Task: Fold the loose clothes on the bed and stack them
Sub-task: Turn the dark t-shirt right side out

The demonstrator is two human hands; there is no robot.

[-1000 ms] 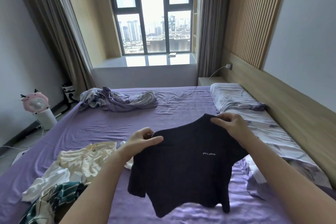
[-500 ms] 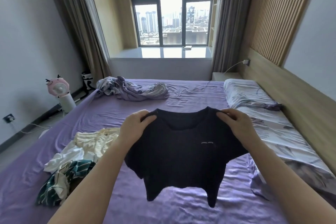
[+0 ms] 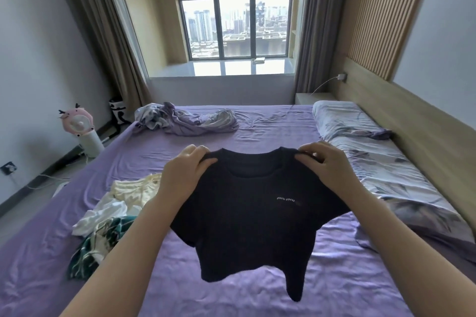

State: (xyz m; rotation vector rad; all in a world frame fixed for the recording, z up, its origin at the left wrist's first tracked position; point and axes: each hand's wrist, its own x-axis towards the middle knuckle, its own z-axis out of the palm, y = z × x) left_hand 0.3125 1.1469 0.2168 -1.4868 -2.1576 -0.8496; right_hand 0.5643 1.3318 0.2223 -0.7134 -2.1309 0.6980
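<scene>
I'm holding the top (image 3: 247, 216) up over the bed (image 3: 257, 134) | left hand (image 3: 185, 172) pinching its left shoulder | right hand (image 3: 327, 165) pinching its right shoulder | clothes (image 3: 108, 213) lying at bed's left edge

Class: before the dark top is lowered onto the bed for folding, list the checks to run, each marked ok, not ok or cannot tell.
1. Left hand grips one shoulder of the dark top: ok.
2. Right hand grips the other shoulder: ok.
3. Top hangs clear of the purple sheet: ok.
4. Hem hangs level: not ok, one corner dips lower.
5. Sheet below free of the loose clothes pile: ok, pile lies to the left.
6. Back of the top smooth: cannot tell.
</scene>
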